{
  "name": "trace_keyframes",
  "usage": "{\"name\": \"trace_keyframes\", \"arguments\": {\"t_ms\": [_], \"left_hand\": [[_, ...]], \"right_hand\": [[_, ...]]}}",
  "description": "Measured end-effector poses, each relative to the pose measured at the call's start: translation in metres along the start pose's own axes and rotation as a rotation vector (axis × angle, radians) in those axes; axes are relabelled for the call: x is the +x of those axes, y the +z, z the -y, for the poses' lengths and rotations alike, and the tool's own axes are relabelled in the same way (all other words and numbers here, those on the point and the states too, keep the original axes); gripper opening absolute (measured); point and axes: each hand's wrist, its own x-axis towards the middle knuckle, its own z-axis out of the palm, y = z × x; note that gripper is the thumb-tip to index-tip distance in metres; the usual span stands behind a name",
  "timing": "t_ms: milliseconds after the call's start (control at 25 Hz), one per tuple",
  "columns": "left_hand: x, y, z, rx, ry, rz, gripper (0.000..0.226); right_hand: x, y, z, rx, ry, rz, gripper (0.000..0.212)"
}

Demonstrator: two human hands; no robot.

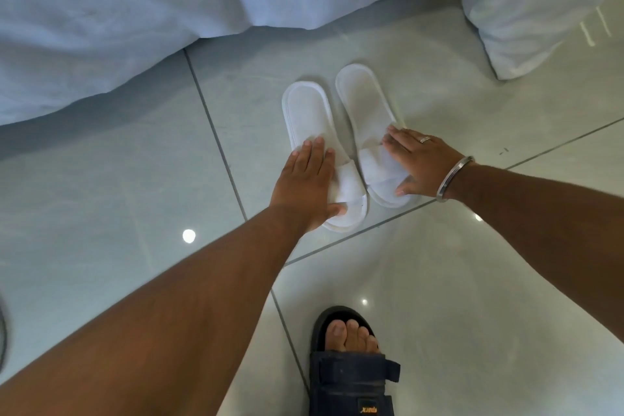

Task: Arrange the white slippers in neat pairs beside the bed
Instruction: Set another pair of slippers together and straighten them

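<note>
Left hand, right hand flat, open on slippers | side by side, heels toward bed

slippers white | bedding pale blue-white | sandal dark navy

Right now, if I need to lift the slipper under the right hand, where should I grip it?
Probably the right slipper by its strap band, pinched from the toe end nearest you. The band stands raised off the flat sole, and the right hand already rests there.
</note>
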Motion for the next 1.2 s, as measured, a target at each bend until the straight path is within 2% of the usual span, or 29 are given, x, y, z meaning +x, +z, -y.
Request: {"name": "trace_keyframes", "arguments": {"t_ms": [440,1000,1200], "left_hand": [[0.044,0.013,-0.049,-0.001,0.008,-0.021,0.108],[0.056,0.011,-0.056,0.013,0.041,0.001,0.111],[0.055,0.007,-0.053,0.027,0.061,0.056,0.114]], "right_hand": [[-0.019,0.017,-0.044,0.176,0.186,0.07,0.106],[-0.015,0.018,-0.042,0.205,0.217,0.124,0.104],[-0.023,0.007,-0.041,0.192,0.225,0.145,0.098]]}}
